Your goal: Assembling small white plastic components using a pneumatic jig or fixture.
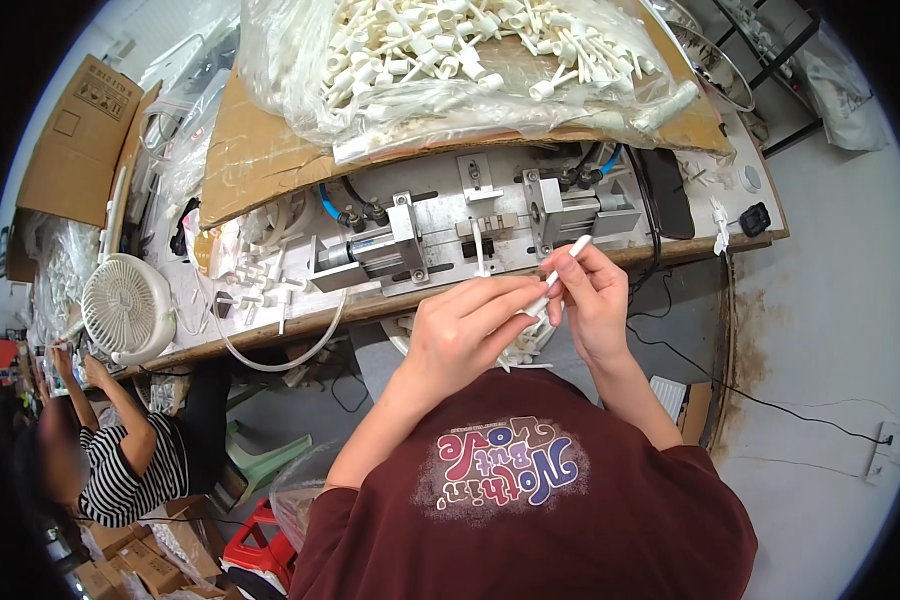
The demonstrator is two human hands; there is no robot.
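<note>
In front of my chest, both hands come together on a slim white plastic stick [576, 250], tilted with its upper end toward the right. My left hand [462, 325] is closed, its fingertips pinching the lower part of the stick. Thumb and fingers of my right hand [594, 298] close around it higher up. The fingers cover its middle. Just beyond my hands, a metal clamping fixture [400, 250] with two facing cylinders stands at the bench edge. Another white stick [478, 245] stands in its middle. Below my hands, partly hidden, lie several white plastic pieces [526, 345].
A clear plastic bag of white capped pieces [400, 70] lies on cardboard [260, 150] behind the fixture. Loose white parts [255, 278] and a fan [130, 308] are on the left. A black phone-like slab [667, 195] lies right. Another person [135, 450] works at far left.
</note>
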